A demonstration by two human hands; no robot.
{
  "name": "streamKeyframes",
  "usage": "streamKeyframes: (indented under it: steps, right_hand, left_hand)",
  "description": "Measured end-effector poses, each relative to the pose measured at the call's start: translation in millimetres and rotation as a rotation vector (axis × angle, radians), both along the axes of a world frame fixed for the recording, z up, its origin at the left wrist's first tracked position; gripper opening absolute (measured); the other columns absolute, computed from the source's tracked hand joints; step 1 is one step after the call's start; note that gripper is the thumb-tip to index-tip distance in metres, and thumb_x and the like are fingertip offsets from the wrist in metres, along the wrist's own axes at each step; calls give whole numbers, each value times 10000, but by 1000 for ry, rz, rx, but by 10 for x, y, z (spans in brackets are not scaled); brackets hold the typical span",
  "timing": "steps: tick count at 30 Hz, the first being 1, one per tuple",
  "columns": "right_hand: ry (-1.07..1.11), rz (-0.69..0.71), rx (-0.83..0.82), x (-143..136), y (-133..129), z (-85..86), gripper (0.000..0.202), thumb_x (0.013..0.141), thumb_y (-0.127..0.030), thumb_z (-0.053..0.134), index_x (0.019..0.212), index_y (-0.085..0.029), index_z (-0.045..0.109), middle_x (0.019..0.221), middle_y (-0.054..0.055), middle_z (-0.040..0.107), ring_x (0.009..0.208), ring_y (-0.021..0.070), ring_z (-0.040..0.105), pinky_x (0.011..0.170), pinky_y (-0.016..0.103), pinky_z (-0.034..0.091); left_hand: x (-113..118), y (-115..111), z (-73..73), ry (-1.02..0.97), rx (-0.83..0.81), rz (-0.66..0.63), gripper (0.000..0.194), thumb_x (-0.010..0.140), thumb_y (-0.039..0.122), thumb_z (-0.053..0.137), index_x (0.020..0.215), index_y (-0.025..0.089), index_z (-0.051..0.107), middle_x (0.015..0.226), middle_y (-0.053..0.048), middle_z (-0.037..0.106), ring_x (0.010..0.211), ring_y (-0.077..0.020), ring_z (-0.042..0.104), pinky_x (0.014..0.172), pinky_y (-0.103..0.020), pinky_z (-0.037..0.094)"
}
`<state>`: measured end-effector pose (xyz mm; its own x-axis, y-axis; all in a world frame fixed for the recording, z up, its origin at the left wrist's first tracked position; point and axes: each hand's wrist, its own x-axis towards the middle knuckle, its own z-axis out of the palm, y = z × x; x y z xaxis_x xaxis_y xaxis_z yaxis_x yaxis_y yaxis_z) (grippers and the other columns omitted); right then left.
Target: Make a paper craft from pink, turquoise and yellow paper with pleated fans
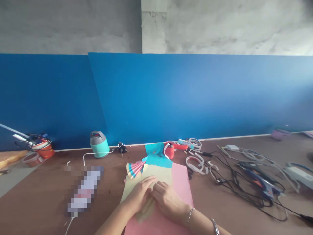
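In the head view, my left hand (pixel 141 194) and my right hand (pixel 167 197) meet over a pale yellow sheet of paper (pixel 158 173). Both have curled fingers pressed together on a part of this paper that is folded over towards me. Under it lies a larger pink sheet (pixel 182 181), its near part showing below my wrists. Beyond my hands, blue paper (pixel 157 161) sticks out from the stack. A small pleated fan (pixel 135 168) of pink, blue and yellow paper rests at the stack's upper left. My fingertips partly hide the fold.
Behind the paper sits a red object with a white strip (pixel 169 150). White cables (pixel 195 164), black cords and a blue-black tool (pixel 262 184) spread to the right. On the left are a blurred-out phone-like object (pixel 85 191), keys (pixel 121 148) and a mint container (pixel 99 146).
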<state>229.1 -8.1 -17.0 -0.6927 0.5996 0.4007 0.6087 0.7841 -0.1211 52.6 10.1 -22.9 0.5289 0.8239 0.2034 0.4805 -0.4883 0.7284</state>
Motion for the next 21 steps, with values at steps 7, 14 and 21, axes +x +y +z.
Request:
streamKeyframes:
  steps: [7,14,21]
  right_hand:
    - [6,109,14,52,11,-29,264,874,-88,368,714,-173,560,746,52,581,695,163,453,628,285,398]
    - [178,149,-245,283,-170,137,276,801,-16,425,824,-194,635,911,34,668,822,165,500,725,298,426]
    - [238,-55,-385,332,-123,163,372,718,-14,424,984,-187,618,994,69,600,921,181,524,803,308,453]
  left_hand:
    - [3,-9,76,59,-30,25,599,736,17,374,1288,211,502,1374,-47,485,1270,-178,432,1101,-374,322]
    - [9,22,22,63,-25,29,628,728,-3,375,1279,265,508,1365,-13,497,1268,-162,435,1099,-378,326]
    - [-3,-3,12,54,4,18,567,797,37,359,1296,272,491,1379,-11,481,1273,-169,431,1091,-374,339]
